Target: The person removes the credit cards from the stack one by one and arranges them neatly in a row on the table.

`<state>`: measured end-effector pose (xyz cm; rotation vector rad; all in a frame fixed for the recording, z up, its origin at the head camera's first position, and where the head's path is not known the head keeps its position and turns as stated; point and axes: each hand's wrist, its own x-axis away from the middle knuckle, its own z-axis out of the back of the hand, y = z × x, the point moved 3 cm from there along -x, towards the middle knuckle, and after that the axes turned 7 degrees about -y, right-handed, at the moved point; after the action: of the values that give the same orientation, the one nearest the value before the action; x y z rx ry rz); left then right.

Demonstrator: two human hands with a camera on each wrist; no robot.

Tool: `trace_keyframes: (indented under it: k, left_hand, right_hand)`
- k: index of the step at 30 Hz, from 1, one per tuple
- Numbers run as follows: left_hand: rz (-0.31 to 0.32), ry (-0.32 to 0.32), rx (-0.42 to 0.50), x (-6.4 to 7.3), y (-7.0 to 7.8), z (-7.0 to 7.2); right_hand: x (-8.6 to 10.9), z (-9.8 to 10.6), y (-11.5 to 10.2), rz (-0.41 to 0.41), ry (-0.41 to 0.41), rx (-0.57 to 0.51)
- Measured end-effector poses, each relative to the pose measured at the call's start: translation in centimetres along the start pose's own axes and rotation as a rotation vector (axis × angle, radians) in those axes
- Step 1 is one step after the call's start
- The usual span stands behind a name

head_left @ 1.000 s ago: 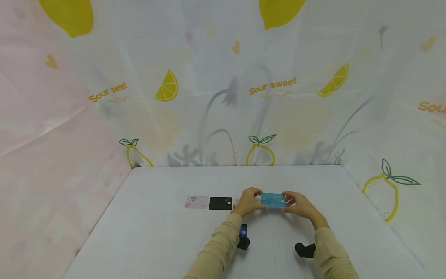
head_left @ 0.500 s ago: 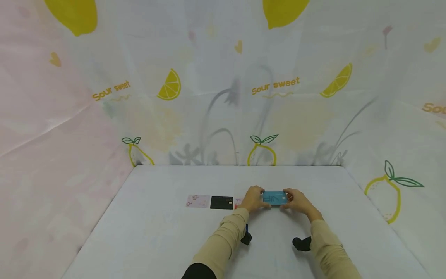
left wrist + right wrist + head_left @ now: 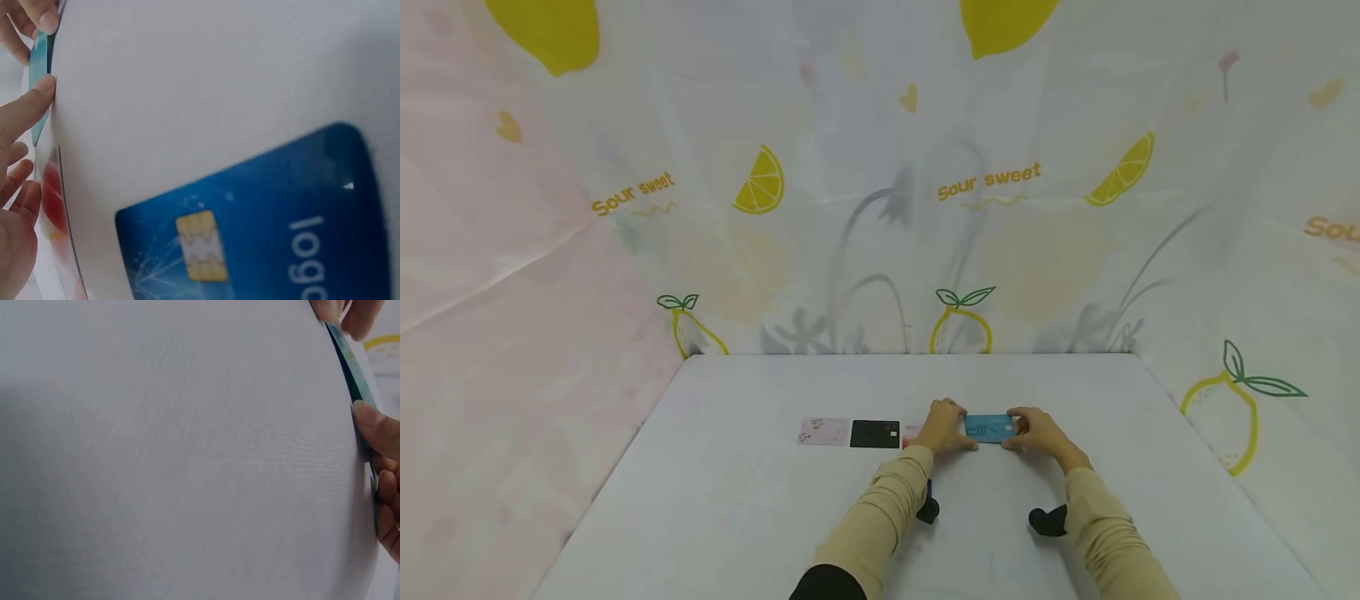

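Note:
Between both hands is a teal VIP card (image 3: pixel 989 427), lying close over the white table. My left hand (image 3: pixel 946 428) pinches its left end, thumb at the near edge and fingers at the far edge. At the other end, my right hand (image 3: pixel 1042 435) grips it the same way. The right wrist view shows a dark gap under the teal card (image 3: pixel 351 365) by the thumb. To the left, a pink floral card (image 3: pixel 823 432), a black card (image 3: pixel 875 434) and a red-and-white card (image 3: pixel 911 433) form a row, the last partly covered by my left hand.
A blue card (image 3: pixel 294 231) with a gold chip lies nearer on the table, mostly hidden behind the left wrist in the head view. The white table (image 3: pixel 737 517) meets a lemon-printed cloth backdrop (image 3: pixel 865 250) at its far edge and sides.
The teal card has come down toward the table and lies flatter, still between both hands. My left forearm has shifted slightly right, covering more of the blue card.

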<state>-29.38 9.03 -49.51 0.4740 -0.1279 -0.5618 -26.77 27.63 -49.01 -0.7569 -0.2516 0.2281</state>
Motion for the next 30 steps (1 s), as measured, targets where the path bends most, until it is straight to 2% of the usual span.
trace_keyframes:
  k: [9,14,20,26,30]
  left_hand:
    - [-0.066,0.000,0.150,0.2,-1.3,-0.2]
    - [-0.114,-0.007,0.173,0.2,-1.9,-0.3]
    - [-0.123,-0.010,0.200,0.1,-2.2,-0.3]
    - [-0.130,-0.003,0.211,0.2,-2.4,-0.3]
    - [-0.131,-0.004,0.251,0.2,-2.5,-0.2]
  right_hand:
    - [0.0,-0.1,-0.2,-0.027,-0.009,-0.019]
    - [-0.1,-0.3,-0.2,-0.039,-0.018,-0.011]
    - [0.2,-0.2,-0.9,-0.005,-0.057,0.060]
    - [-0.4,-0.3,0.4,0.101,-0.095,0.091]
    - [-0.4,-0.4,0.5,0.081,-0.104,0.090]
